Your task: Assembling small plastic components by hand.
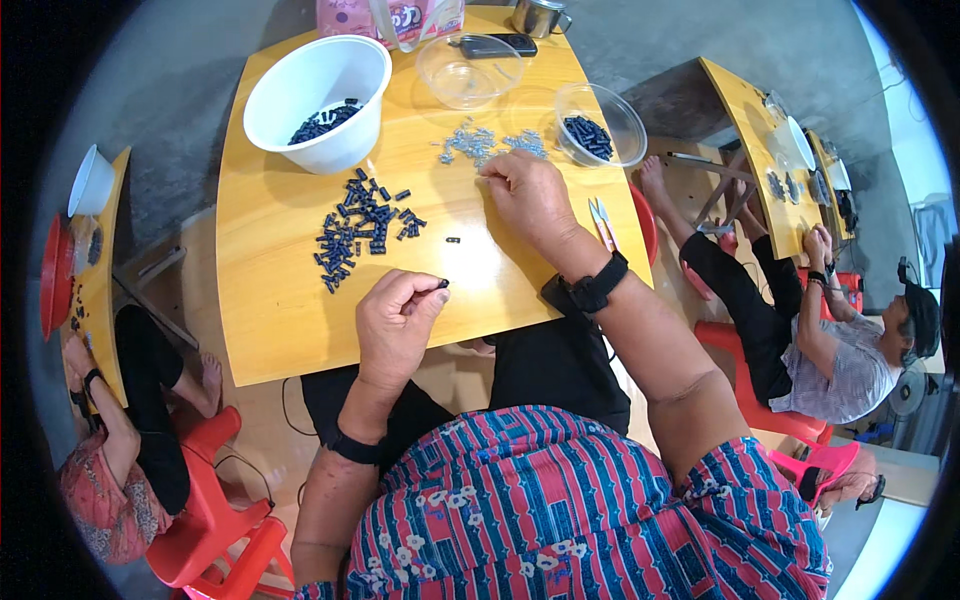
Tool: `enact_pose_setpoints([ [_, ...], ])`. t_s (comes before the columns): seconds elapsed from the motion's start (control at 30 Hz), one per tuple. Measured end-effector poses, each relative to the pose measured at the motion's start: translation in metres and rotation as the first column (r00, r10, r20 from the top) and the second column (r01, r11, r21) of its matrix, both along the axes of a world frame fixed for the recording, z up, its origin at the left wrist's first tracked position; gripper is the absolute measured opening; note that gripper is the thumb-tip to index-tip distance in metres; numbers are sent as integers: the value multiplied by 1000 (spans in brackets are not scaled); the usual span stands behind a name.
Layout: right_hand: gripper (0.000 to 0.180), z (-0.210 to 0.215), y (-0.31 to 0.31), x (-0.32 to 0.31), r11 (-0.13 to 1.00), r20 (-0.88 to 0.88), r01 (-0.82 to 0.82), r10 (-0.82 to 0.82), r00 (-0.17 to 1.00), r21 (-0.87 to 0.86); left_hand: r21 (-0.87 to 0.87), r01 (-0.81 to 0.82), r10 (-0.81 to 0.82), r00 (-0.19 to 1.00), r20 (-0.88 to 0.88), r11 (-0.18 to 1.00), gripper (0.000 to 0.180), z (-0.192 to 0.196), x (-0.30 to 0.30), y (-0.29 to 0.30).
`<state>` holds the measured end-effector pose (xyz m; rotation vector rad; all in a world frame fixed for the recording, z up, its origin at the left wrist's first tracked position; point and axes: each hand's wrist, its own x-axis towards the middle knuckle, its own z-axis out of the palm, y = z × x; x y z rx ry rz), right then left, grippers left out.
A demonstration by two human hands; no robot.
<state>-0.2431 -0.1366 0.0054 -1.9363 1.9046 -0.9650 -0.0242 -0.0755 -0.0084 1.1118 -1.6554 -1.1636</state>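
Note:
My left hand hovers over the front of the yellow table, thumb and forefinger pinched on a small black cylindrical piece. Farther off, my right hand reaches to the near edge of a scatter of tiny clear pieces. Its fingertips are pressed together; whatever they hold is too small to make out. A lone black piece lies between the hands. Left of it spreads a loose pile of similar black pieces.
Beyond the pile stands a white tub with black pieces inside. A clear bowl at right holds more, beside another clear bowl. Snips lie by my right forearm. Other people work at tables on both sides.

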Motion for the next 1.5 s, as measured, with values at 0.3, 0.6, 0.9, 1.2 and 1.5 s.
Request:
enact_pose_setpoints([
  [0.3,9,-5,-14,3,998,-215,24,-37,976,-62,0,37,-37,999,-24,999,8,2,2,-1],
  [0.6,8,-6,-4,7,1000,-324,-17,13,946,-7,0,43,-43,999,-12,999,8,-1,3,0],
  [0.9,9,-4,23,5,978,-377,-204,176,909,-34,-41,35,-36,999,-8,999,9,-1,4,-1],
  [1.2,12,13,64,32,904,622,-400,228,749,150,-58,35,-38,998,-56,998,9,-6,5,0],
  [1.5,22,9,63,36,860,648,-482,271,712,169,-82,61,-63,998,-24,995,10,-4,4,0],
])
